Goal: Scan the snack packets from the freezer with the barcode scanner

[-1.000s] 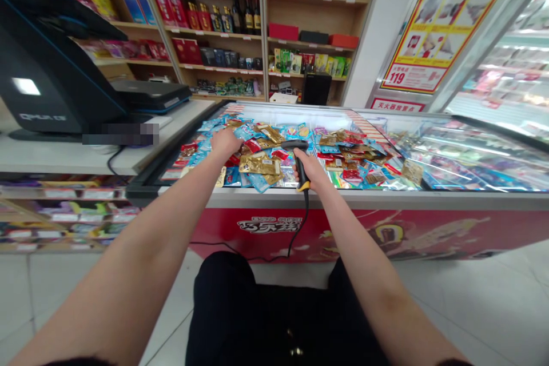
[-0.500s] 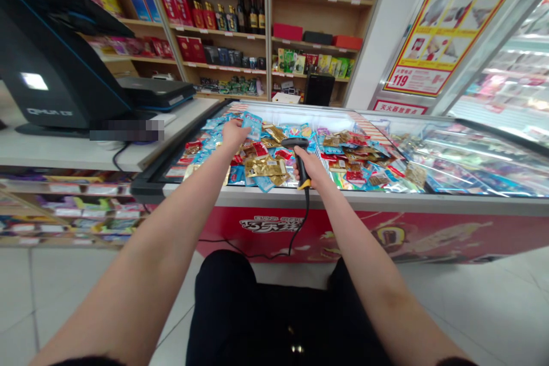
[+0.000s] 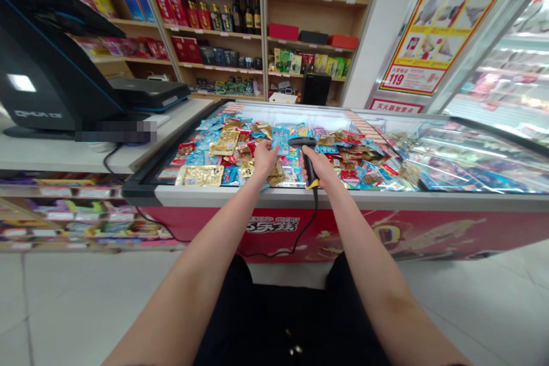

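Scanner (image 3: 311, 170): dark plastic, mostly matt, with a smooth yellow trim at the handle's base; cable (image 3: 316, 201) smooth, rubbery-looking. Blue packet (image 3: 281, 141) beside it: thin printed film, slight sheen. Gold packets (image 3: 199, 175): metallic-looking foil, crinkled, glossy. Freezer (image 3: 412, 201): smooth grey rim, metal or plastic unclear; red front panel glossy, printed. Shelving (image 3: 319, 10): pale wood grain look, low sheen. Trousers (image 3: 274, 320): dark matt cloth. Floor (image 3: 81, 303): smooth pale tile, softly reflective.

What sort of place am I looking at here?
Probably a convenience store or small supermarket: there's what looks like a checkout machine, shelves of boxes and bottles, and a handheld scanner in the right hand.
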Motion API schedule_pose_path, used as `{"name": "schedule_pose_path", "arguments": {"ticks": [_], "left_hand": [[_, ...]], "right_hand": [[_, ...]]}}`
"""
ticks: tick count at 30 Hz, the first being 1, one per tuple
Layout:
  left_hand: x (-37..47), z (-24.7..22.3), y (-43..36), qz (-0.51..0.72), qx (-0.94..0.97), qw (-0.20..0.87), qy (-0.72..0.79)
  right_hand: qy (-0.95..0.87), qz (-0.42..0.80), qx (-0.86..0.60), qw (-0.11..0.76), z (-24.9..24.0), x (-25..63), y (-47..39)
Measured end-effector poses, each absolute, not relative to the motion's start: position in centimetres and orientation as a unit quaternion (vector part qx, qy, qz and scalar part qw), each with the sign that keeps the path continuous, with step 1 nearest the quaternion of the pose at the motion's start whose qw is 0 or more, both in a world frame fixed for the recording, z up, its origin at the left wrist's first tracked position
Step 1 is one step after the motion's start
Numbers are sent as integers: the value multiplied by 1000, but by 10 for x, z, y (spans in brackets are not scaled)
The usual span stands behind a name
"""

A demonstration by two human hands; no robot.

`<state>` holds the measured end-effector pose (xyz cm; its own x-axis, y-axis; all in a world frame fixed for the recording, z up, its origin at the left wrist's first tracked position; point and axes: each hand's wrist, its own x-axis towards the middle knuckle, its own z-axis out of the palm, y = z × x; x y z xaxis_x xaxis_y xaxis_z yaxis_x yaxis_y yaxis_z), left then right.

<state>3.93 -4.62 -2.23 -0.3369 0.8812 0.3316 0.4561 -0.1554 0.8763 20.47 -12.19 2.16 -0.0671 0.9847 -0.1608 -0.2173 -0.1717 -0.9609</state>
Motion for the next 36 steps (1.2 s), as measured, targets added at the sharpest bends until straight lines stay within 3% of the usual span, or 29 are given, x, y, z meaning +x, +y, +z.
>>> {"name": "schedule_pose_path", "arguments": {"ticks": [36], "left_hand": [[34,-25,-32,520,544,186,631]], "right_hand": [[-446,599,-478,462,19,215,-121]]}}
